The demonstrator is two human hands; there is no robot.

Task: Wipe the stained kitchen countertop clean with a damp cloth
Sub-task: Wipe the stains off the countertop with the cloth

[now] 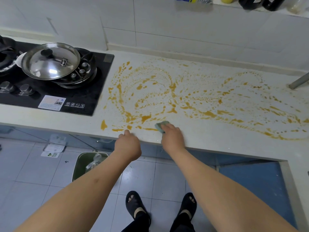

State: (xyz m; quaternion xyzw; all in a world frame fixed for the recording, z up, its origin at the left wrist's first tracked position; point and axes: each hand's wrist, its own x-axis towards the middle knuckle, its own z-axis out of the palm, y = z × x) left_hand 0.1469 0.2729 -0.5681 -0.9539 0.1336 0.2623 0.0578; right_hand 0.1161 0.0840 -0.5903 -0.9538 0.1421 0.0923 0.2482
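- Fingers of our right hand (pixel 172 137) curled over the green cloth (pixel 161 126), pressing it on the desk (pixel 217 144) near the front edge, at the orange stains (pixel 145 118).
- Our left hand (pixel 127 144) rested at the desk edge with fingers bent under, holding nothing we could see.
- Most of the cloth was hidden beneath the right hand.
- Bottles on the rear shelf were cut off.

cloth (pixel 161 126) mostly hidden under right hand (pixel 173 136), bottles (pixel 260 2) cropped
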